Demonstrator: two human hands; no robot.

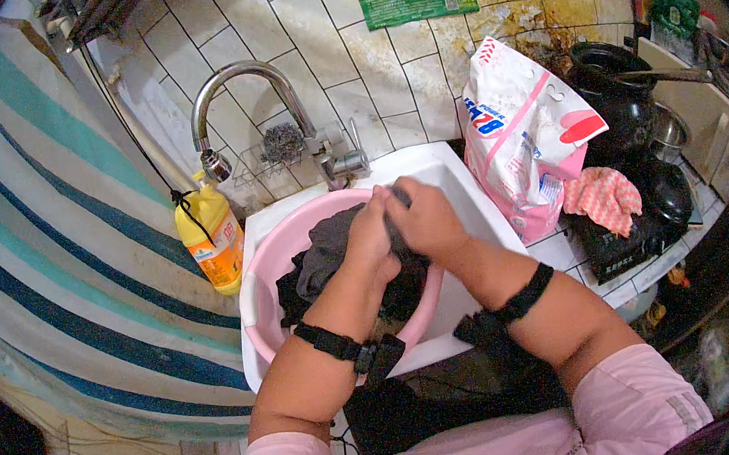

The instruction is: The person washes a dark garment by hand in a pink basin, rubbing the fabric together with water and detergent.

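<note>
My left hand (370, 230) and my right hand (427, 213) are pressed close together above the right side of a pink plastic basin (268, 273). Both grip a bunched part of a dark grey cloth (398, 233), which hangs down between them. More of the dark wet-looking fabric (323, 249) is heaped in the basin, grey on top and black around it. The basin sits in a white sink (460, 175). Fingers hide most of the gripped part, and my forearms cover some of the basin's near side.
A chrome gooseneck faucet (249, 67) rises behind the basin. To the left stands a yellow detergent jug (210, 236) beside a striped curtain (85, 228). On the right are a detergent powder bag (517, 134), a checked pink cloth (603, 198) and a black pot (619, 107).
</note>
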